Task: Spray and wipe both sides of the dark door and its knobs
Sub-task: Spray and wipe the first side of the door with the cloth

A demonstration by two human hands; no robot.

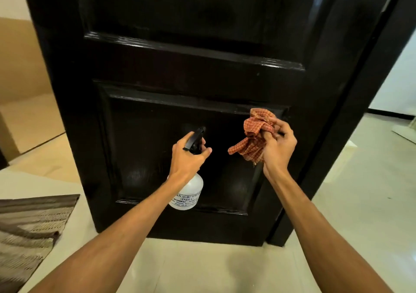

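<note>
The dark panelled door (pixel 180 72) fills the middle of the view, its lower panel right in front of me. My left hand (pixel 188 157) grips the black trigger head of a white spray bottle (pixel 189 193), nozzle pointing at the lower panel. My right hand (pixel 279 144) holds a bunched red checked cloth (pixel 254 135) close to the panel's upper right corner. No knob is in view.
The dark door frame (pixel 351 117) stands to the right, with a bright tiled room beyond it. A striped brown mat (pixel 29 229) lies on the pale floor at the lower left. A tan wall and step (pixel 24 103) sit left of the door.
</note>
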